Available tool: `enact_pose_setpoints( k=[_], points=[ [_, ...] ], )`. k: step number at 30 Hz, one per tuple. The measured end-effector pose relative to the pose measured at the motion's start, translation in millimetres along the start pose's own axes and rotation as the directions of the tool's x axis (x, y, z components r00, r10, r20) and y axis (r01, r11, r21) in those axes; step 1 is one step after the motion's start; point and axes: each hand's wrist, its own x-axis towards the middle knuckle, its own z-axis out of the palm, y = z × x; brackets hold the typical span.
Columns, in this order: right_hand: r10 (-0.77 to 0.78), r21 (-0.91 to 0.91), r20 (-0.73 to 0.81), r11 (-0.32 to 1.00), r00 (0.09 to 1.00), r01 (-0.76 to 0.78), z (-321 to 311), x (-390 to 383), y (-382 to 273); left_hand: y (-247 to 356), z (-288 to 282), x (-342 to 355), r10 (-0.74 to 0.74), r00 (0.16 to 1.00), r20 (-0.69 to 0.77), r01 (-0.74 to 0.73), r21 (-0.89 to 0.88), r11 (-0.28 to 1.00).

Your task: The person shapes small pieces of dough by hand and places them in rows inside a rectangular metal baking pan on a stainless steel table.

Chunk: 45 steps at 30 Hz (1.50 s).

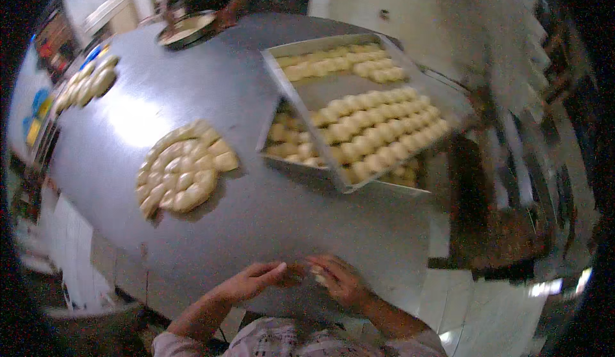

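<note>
While left hand (259, 278) and right hand (341, 284) are facing, I'm probably shaping a pale lump (319, 275)
Right fingers are gripping it above the near table (262, 229); left's grip I can't tell; next probably needs rolling

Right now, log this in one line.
left hand: beside right hand; right hand: touching pale bit; dough coil: on table; trays: stacked
</note>
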Motion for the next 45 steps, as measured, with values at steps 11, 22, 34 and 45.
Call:
enact_pose_setpoints(
  k=[11, 22, 34, 45],
  points=[
    [-0.277, -0.79, -0.253, 0.612, 0.927, -0.033, 67, 35, 8, -81, -244, -99, 0.663, -0.046, -0.747, 0.51, 0.553, 0.658],
    [-0.267, -0.652, -0.443, 0.751, 0.856, -0.103, 39, 64, 24, -63, -302, -18, 0.574, 0.07, -0.816, 0.315, 0.564, 0.764],
    [-0.435, -0.717, -0.337, 0.693, 0.835, 0.071, -13, 13, 25, -20, -95, -46, 0.086, 0.832, -0.548, -0.267, -0.26, 0.928],
    [-0.106, -0.443, -0.47, 0.887, 0.877, -0.13, -124, -22, 57, -26, -44, 22, 0.142, 0.846, -0.514, -0.365, -0.366, 0.856]
  ],
)
